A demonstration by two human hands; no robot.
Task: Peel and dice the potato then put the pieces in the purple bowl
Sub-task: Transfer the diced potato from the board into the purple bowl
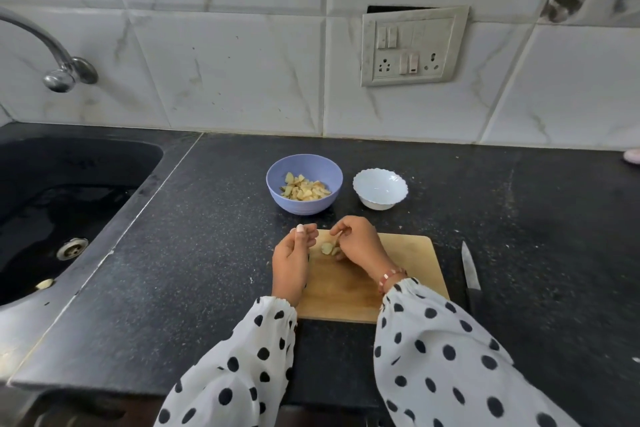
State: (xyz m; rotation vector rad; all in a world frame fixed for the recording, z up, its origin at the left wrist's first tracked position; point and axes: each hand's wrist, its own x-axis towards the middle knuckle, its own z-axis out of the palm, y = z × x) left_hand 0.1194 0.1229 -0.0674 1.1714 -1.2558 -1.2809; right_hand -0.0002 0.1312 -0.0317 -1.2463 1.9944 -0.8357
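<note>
A: On the wooden cutting board (349, 291), far-left corner: a few remaining potato pieces (327, 248), pale yellow, lying on the wood. Board sits on the black speckled desk (214, 253).

B: Hands?

A: Right hand (358, 243) is over the pieces, fingers curled down around them, fingertips touching; it looks to be gathering or pinching them, though the exact grip is partly hidden by the knuckles. Left hand (294, 258) hovers just beside the board's left edge, fingers loosely curled, thumb up, holding nothing.

B: Location of the diced lot?

A: Purple bowl (304, 184) stands beyond the board, near its far-left corner. Diced potato (304, 189) piled inside, some bits showing brown skin.

B: Other items?

A: White scalloped bowl (380, 188) just right of the purple one, apart from it. Knife (470, 274) lies on the desk right of the board, blade pointing away, not touched. Sink (52, 204) at left, tap (55, 55) above it. Switch panel (414, 45) on the tiled wall. Polka-dot sleeves (450, 350) on both arms, beaded bracelet (393, 277) on the right wrist.
</note>
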